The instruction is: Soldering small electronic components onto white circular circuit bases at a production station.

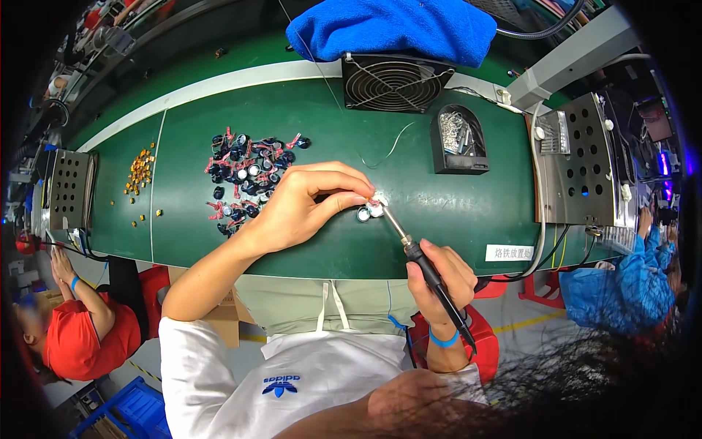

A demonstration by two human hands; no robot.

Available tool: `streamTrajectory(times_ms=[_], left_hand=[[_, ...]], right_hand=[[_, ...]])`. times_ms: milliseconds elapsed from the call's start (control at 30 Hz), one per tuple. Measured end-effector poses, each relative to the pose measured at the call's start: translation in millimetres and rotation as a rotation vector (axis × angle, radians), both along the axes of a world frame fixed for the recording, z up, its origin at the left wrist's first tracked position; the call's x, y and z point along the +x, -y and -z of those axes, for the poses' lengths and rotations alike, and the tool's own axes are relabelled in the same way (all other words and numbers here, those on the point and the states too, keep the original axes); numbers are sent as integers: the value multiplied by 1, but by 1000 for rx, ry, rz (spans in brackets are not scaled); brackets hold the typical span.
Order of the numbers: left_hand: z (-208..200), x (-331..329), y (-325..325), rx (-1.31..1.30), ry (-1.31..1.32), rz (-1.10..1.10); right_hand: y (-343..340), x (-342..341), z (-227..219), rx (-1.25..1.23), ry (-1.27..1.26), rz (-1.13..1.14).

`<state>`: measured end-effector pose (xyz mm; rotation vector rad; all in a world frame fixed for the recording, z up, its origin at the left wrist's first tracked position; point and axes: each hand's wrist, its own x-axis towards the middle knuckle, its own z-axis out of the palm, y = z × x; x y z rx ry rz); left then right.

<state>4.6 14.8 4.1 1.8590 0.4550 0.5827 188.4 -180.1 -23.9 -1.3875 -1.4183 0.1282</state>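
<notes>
My left hand point(303, 205) pinches a small round silver part point(369, 212) with a red wire against the green mat point(453, 212). My right hand point(442, 282) grips the black handle of a soldering iron point(420, 260) like a pen. The iron's metal tip touches the small part held by my left fingers. A heap of several small black and silver parts with red wires point(245, 179) lies just left of my left hand.
Several small brass pieces point(139, 175) lie at the far left. A black fan point(393, 82) under a blue cloth point(395, 28) stands at the back. A black iron stand with metal wool point(457, 139) and a perforated metal box point(581, 157) are on the right. Other people sit at both sides.
</notes>
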Motion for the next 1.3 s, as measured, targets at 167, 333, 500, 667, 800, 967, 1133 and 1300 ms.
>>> streamTrajectory(times_ms=[167,333,500,667,800,967,1133,1300], left_hand=[[0,1,0,6,4,0],[-4,1,1,11,-16,2],[-2,1,0,11,-17,-3],[-2,3,0,72,-19,-4],[-2,5,0,59,-19,-8],[-2,5,-1,75,-33,2],[-3,7,0,68,-26,1],[-3,6,-1,99,-24,2]], right_hand=[[0,1,-1,-1,1,-9],[2,1,-1,-11,-5,-10],[7,4,4,-3,-26,1],[8,6,4,-37,-70,-4],[9,6,4,-44,-70,-1],[7,5,4,-55,-69,-17],[1,4,4,21,-107,-8],[-1,3,1,6,-110,-13]])
